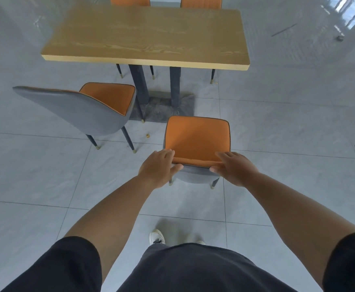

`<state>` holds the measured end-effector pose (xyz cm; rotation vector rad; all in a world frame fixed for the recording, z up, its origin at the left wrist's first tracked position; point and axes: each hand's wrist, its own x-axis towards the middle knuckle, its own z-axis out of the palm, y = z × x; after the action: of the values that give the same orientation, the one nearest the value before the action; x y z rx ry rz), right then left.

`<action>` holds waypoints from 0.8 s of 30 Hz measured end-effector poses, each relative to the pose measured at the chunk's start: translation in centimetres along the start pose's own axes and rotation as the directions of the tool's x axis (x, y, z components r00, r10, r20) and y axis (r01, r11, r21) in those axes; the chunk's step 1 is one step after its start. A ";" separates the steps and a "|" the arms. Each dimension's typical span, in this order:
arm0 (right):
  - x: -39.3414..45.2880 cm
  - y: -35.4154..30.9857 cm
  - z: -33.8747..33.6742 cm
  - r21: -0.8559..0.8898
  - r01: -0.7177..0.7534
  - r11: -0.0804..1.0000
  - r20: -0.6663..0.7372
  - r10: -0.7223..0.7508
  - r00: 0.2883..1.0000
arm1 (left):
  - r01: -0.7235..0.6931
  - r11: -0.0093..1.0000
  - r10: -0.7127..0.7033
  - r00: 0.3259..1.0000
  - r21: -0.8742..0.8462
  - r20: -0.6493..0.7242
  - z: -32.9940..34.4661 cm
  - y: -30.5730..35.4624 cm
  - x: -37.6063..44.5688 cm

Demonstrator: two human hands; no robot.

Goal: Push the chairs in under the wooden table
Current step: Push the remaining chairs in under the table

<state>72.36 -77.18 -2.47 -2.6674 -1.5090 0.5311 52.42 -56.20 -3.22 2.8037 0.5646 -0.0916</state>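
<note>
The wooden table stands ahead on a dark pedestal base. An orange-seated, grey-backed chair faces the table directly in front of me, its seat well short of the table edge. My left hand grips the left end of its backrest top, and my right hand grips the right end. A second chair stands to the left, turned at an angle with its front under the table edge.
Two more orange chairs sit tucked in on the far side. A small yellowish scrap lies on the grey tiled floor between the near chairs. My white shoe is below.
</note>
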 end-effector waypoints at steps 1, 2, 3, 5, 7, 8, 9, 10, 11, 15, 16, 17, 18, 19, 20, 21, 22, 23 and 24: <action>0.4 -0.8 -0.3 0.007 0.006 1.000 -0.011 -0.006 1.000 | 0.018 1.000 -0.017 1.000 0.009 -0.008 -0.3 -0.9 -0.6; 0.9 -1.7 -0.6 0.011 0.015 1.000 -0.025 -0.015 1.000 | 0.035 0.999 -0.035 0.999 0.027 -0.016 -0.6 -1.8 -1.2; 1.4 -2.8 -0.8 0.003 0.030 1.000 -0.043 -0.030 0.999 | 0.052 0.997 -0.051 0.998 0.048 -0.025 -0.9 -2.7 -1.7; 2.5 -5.1 -1.0 -0.037 0.062 0.997 -0.064 -0.064 0.996 | 0.086 0.993 -0.083 0.996 0.086 -0.038 -1.6 -4.4 -2.9; 3.5 -7.6 -0.8 -0.051 0.073 0.996 -0.073 -0.076 0.994 | 0.106 0.988 -0.101 0.994 0.111 -0.050 -2.4 -6.3 -4.1; 4.0 -9.0 -0.7 -0.051 0.078 0.996 -0.080 -0.082 0.993 | 0.110 0.987 -0.105 0.993 0.117 -0.051 -2.8 -7.4 -4.7; 4.5 -10.4 -0.5 -0.054 0.083 0.995 -0.087 -0.087 0.992 | 0.112 0.986 -0.107 0.993 0.123 -0.047 -3.2 -8.7 -5.4; 5.1 -11.9 -0.3 -0.057 0.086 0.995 -0.094 -0.091 0.991 | 0.114 0.985 -0.109 0.993 0.130 -0.043 -3.6 -10.2 -6.0; 5.7 -13.4 -0.1 -0.055 0.086 0.995 -0.103 -0.091 0.991 | 0.115 0.984 -0.111 0.993 0.133 -0.036 -4.0 -11.8 -6.7; 8.2 -20.4 0.7 -0.019 0.078 0.997 -0.127 -0.079 0.989 | 0.148 0.982 -0.146 0.989 0.117 -0.031 -6.5 -18.9 -8.8; 8.9 -22.4 0.8 -0.012 0.085 0.996 -0.127 -0.085 0.988 | 0.156 0.981 -0.152 0.987 0.118 -0.046 -7.4 -20.7 -9.3; 9.8 -24.3 0.8 -0.004 0.091 0.996 -0.127 -0.090 0.988 | 0.166 0.979 -0.161 0.985 0.121 -0.055 -8.2 -22.4 -9.8; 10.6 -26.3 0.8 0.003 0.096 0.995 -0.130 -0.095 0.987 | 0.177 0.976 -0.170 0.984 0.125 -0.060 -9.0 -24.1 -10.5; 11.4 -28.2 0.8 0.008 0.102 0.995 -0.139 -0.100 0.985 | 0.181 0.975 -0.174 0.983 0.130 -0.065 -9.7 -25.7 -11.2; 12.2 -29.9 0.7 0.011 0.111 0.994 -0.148 -0.108 0.983 | 0.181 0.974 -0.172 0.982 0.137 -0.071 -10.3 -27.3 -11.8; 13.0 -31.4 0.6 0.011 0.119 0.993 -0.154 -0.116 0.981 | 0.184 0.973 -0.174 0.982 0.142 -0.077 -10.9 -28.8 -12.5; 13.7 -32.9 0.5 0.006 0.127 0.992 -0.157 -0.124 0.980 | 0.193 0.970 -0.182 0.980 0.145 -0.081 -11.3 -30.3 -13.2; 14.5 -34.1 0.3 -0.001 0.134 0.991 -0.157 -0.132 0.979 | 0.206 0.968 -0.195 0.977 0.146 -0.086 -11.7 -31.7 -13.8; 15.2 -35.4 0.2 -0.008 0.142 0.990 -0.154 -0.141 0.978 | 0.220 0.965 -0.208 0.974 0.144 -0.090 -11.9 -33.0 -14.3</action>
<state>50.21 -45.79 -0.10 -2.5070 -1.6342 0.3101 26.51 -28.92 1.33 2.8932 0.9154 -0.0770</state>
